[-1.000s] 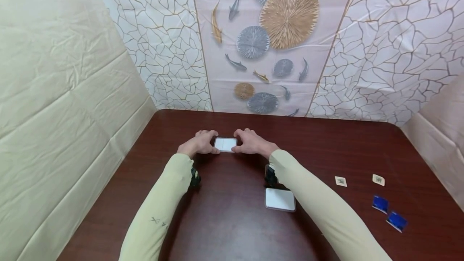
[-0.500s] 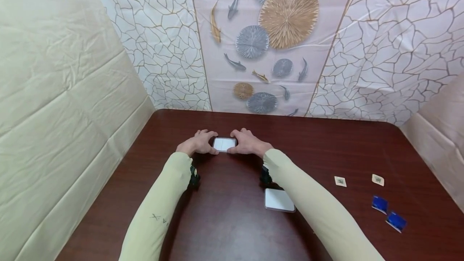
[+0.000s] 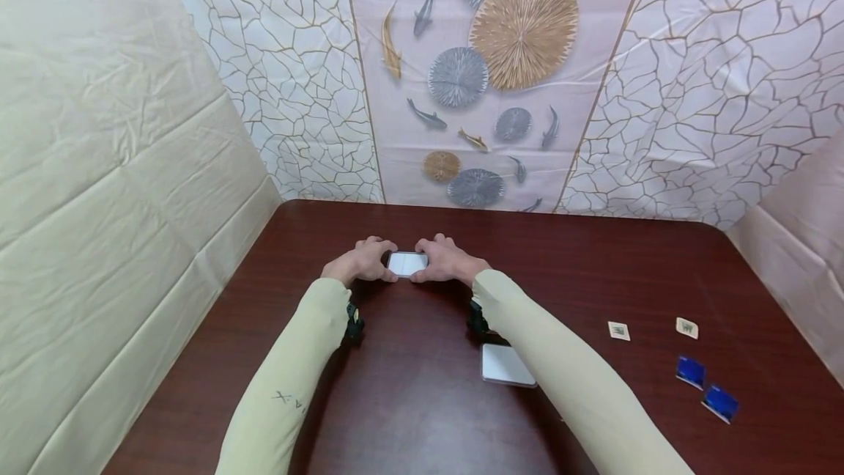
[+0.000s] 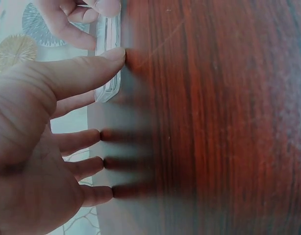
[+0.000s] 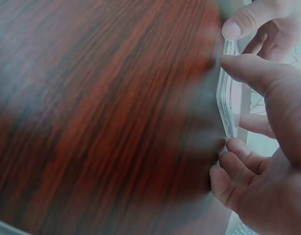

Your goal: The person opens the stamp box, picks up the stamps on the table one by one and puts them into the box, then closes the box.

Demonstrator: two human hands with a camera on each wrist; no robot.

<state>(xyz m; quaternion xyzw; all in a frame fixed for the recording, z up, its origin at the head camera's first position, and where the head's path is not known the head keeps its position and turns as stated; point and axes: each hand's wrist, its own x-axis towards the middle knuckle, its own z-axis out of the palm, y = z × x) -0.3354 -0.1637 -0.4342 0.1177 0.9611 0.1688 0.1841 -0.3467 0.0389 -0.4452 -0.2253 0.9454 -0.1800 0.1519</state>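
Observation:
A flat rectangular clear plastic case (image 3: 407,264) with a white face lies far back on the dark wooden table. My left hand (image 3: 361,261) pinches its left end, thumb on the near edge and index finger behind. At the opposite end my right hand (image 3: 450,261) grips it the same way. The left wrist view shows layered transparent edges on the case (image 4: 109,36), with the other left fingers spread beside it, tips at the table. In the right wrist view, the right hand's remaining fingers curl by the corner of the case (image 5: 229,100).
A second white-faced clear case (image 3: 506,365) lies nearer, partly covered by my right sleeve (image 3: 560,358). On the right are a small printed white square (image 3: 618,330), another such square (image 3: 687,327), a blue packet (image 3: 690,372) and a second blue packet (image 3: 720,403). A patterned cloth (image 3: 475,94) hangs behind.
My right hand has shifted slightly left along the case, its fingers now overlapping more of the right end. The left hand has stayed nearly still.

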